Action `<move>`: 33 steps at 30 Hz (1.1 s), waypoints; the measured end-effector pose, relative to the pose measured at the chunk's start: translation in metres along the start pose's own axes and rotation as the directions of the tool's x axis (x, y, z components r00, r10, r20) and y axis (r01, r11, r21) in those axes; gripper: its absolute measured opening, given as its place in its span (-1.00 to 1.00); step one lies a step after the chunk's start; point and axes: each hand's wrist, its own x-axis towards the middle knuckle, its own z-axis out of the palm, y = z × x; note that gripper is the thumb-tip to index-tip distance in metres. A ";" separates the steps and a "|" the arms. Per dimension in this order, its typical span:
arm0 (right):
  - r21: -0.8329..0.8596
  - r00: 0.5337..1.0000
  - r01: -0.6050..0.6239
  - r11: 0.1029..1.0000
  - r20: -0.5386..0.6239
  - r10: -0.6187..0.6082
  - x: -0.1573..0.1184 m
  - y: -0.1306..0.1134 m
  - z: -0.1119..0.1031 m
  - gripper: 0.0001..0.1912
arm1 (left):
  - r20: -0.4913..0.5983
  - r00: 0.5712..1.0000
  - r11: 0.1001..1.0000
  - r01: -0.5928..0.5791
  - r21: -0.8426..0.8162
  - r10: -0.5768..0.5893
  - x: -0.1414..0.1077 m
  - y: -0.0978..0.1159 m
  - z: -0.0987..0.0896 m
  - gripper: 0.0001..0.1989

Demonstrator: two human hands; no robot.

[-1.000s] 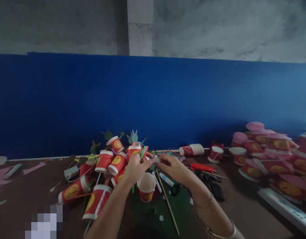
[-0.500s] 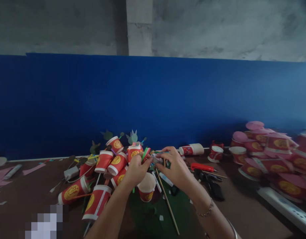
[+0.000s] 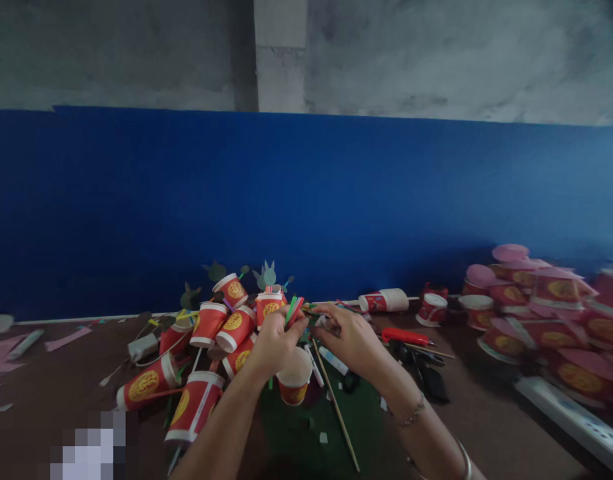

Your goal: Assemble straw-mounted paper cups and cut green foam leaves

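Observation:
My left hand (image 3: 278, 340) is closed around a small bunch of green and red drinking straws (image 3: 293, 311), whose ends stick up past the thumb. Close beside it on the right, my right hand (image 3: 350, 339) has its thumb and fingers bent together near the left fingertips. Something small and whitish shows under its fingers, too hidden to name. Just below my left hand stands a red and white paper cup (image 3: 293, 377) with a gold emblem. A thin wooden stick (image 3: 336, 407) lies below and between the hands.
Several red paper cups (image 3: 196, 407) lie heaped on the left, with a white adapter (image 3: 142, 348) beside them. Right of my hands are a red-handled tool (image 3: 405, 335), more cups (image 3: 431, 309) and a white power strip (image 3: 576, 420). A blue wall panel (image 3: 306, 207) rises behind the table.
My right hand's fingers have lowered and curled in closer to my left fingertips. The whitish thing between the hands is now more covered. The straws stay in my left hand.

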 end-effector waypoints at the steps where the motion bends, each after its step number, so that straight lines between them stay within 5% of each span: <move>1: 0.034 1.000 -0.014 0.999 0.022 0.013 0.001 0.000 0.000 -0.72 | -0.009 1.000 1.000 0.003 -0.023 -0.003 0.000 0.000 0.000 -0.79; 7: 0.345 0.991 -0.061 0.937 0.136 0.014 0.004 0.003 0.000 -0.78 | 0.049 0.990 0.969 0.142 -0.204 -0.135 0.002 -0.004 0.000 -0.72; 12: 0.172 0.987 -0.103 0.980 -0.103 0.122 0.007 0.016 -0.002 -0.79 | 0.117 0.964 0.906 0.263 -0.332 -0.237 0.003 -0.003 0.001 -0.66; 16: 0.321 0.957 -0.199 0.926 -0.141 0.254 0.010 0.022 -0.001 -0.73 | 0.265 0.932 0.831 0.346 -0.435 -0.249 0.003 -0.004 0.002 -0.69; 23: 0.533 0.959 -0.192 0.824 -0.075 0.272 0.009 0.013 0.003 -0.74 | 0.404 0.892 0.820 0.380 -0.428 -0.202 -0.002 -0.007 0.011 -0.72; 33: 0.569 0.963 -0.149 0.809 -0.101 0.249 0.010 0.010 0.009 -0.76 | 0.525 0.821 0.805 0.461 -0.375 -0.225 -0.006 -0.002 0.014 -0.69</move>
